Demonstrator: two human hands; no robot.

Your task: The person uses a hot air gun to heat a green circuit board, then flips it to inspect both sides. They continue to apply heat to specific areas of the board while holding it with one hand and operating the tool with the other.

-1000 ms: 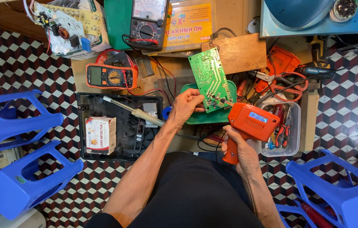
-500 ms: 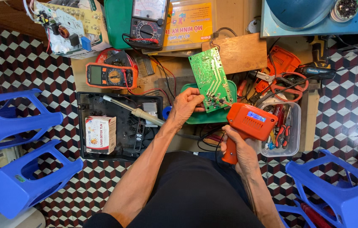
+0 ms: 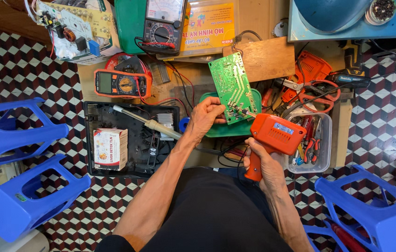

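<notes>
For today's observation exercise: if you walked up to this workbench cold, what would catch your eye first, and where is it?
First, the bright orange soldering gun right of centre, held in the right hand, its tip against the green circuit board that the left hand steadies at mid-table. Next, the orange multimeter to the upper left, and the big blue plastic stools on the checkered floor at both sides.

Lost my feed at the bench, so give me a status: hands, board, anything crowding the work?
Left hand grips green circuit board. Right hand holds orange soldering gun, tip on board. Cables, parts tub close by.
</notes>
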